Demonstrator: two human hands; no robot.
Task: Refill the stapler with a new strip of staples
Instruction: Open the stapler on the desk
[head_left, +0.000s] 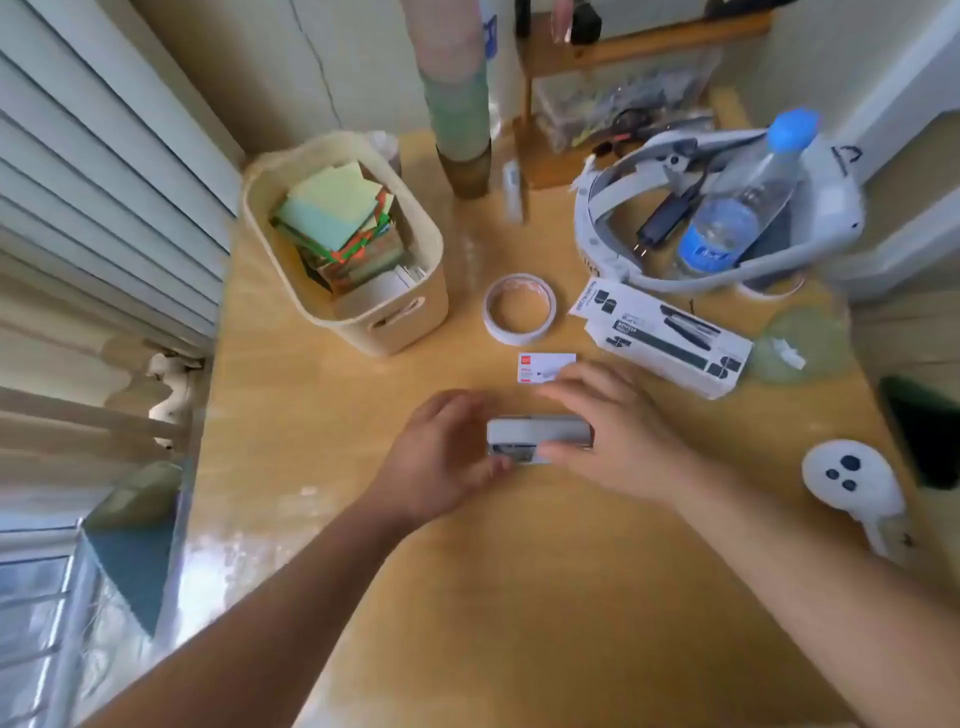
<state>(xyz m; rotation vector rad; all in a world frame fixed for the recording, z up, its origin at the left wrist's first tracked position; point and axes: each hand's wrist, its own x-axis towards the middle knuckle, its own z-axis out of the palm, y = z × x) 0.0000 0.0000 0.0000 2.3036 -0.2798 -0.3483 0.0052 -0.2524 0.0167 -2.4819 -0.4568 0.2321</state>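
Note:
A small grey stapler (537, 434) lies sideways at the middle of the wooden table (498, 597), held between both hands. My left hand (441, 460) grips its left end. My right hand (613, 436) covers its right end, thumb on the near edge. Whether the stapler is open is blurred. Just beyond it lies a small white staple box with a red mark (543, 366), partly under my right fingertips. No loose staple strip is visible.
A tape roll (519, 309) and a long white carton (660, 335) lie behind the box. A beige basket of paper pads (353, 244) stands at back left, a headset with a water bottle (737, 208) at back right, a white controller (852, 483) at right.

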